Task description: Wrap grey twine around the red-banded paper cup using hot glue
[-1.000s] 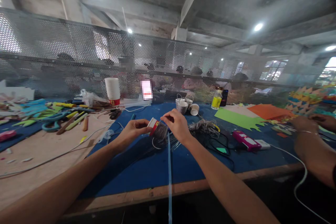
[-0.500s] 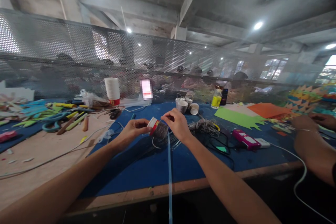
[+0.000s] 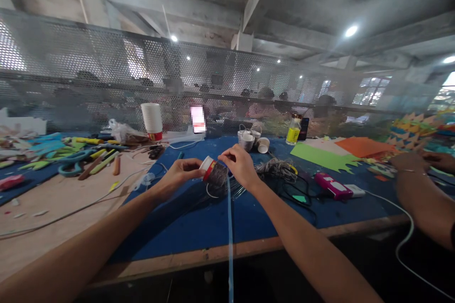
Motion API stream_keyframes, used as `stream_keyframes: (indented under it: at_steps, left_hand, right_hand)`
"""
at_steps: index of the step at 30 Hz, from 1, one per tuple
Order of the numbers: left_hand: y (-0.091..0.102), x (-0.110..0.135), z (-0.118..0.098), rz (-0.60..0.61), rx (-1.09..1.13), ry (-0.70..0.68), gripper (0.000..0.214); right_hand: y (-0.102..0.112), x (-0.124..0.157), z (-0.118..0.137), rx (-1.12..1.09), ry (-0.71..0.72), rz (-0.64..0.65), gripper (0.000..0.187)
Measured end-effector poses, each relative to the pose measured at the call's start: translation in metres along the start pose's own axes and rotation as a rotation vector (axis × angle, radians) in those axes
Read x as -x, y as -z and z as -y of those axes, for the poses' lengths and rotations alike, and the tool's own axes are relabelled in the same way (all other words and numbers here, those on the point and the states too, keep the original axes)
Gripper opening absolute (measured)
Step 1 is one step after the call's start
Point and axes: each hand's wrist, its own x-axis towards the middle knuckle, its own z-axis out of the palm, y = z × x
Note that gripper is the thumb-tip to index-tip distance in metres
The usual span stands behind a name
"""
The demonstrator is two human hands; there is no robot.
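My left hand [image 3: 180, 174] is closed on the white rim end of a paper cup [image 3: 215, 173], which lies tilted on its side above the blue table mat. A red and yellow band shows near the rim, and dark grey cord is wound round the rest of the cup. At the cup's other end, my right hand [image 3: 241, 166] has thumb and finger pinched together; what sits between them is too small to make out. A loose pale cord end curls below the cup. From under the right hand a narrow blue strip [image 3: 230, 236] runs down past the table edge.
A tangle of grey cord [image 3: 279, 170] lies right of my hands, with cord-wrapped cups [image 3: 246, 140] behind. Stacked paper cups [image 3: 151, 120], a lit phone [image 3: 198, 120] and a yellow bottle [image 3: 293, 131] stand farther back. Scissors [image 3: 74, 163] lie left; a magenta device [image 3: 333, 185] and another person's arm [image 3: 414, 189], right.
The paper cup has turned slightly in my left hand. My right hand keeps its pinch at the cup's far end, almost in the same place.
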Motion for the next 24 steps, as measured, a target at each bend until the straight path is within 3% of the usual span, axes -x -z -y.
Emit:
stream_keyframes:
  at_steps: [24]
  left_hand:
    - [0.0016,-0.0015,0.0063,0.044,0.089,0.02,0.011]
  right_hand:
    - [-0.0027,0.0001,-0.0053,0.053,-0.023,0.048,0.016]
